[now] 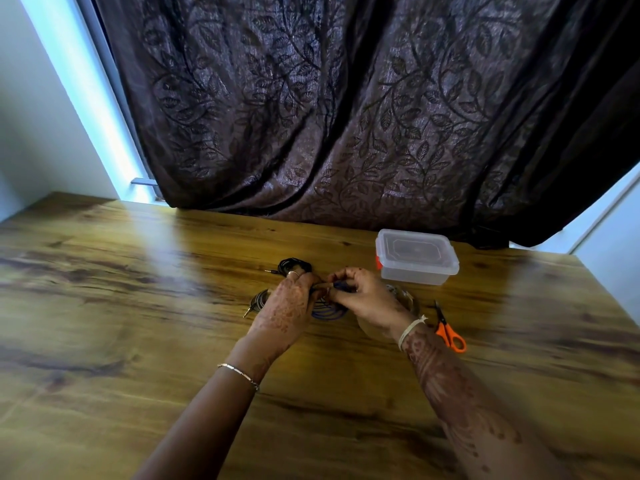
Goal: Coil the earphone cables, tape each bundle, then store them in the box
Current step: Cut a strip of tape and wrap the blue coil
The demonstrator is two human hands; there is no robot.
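Pinching the blue coil between both sets of fingers, the left hand and right hand hold it just over the counter, near the shut box. Loosen that clench before any tape goes on and the loops probably spring apart, maybe tangling with the black bundles alongside.

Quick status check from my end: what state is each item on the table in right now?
Blue cable coil: coiled, held by both hands.
Left hand: grip closed on the blue cable coil.
Right hand: grip closed on the blue cable coil.
Black cable coil: coiled, lying on the table, plug sticking out.
Grey cable coil: coiled, lying on the table.
Plastic box: lid on.
Orange scissors: closed, lying flat.
Tape roll: lying beside the right wrist.
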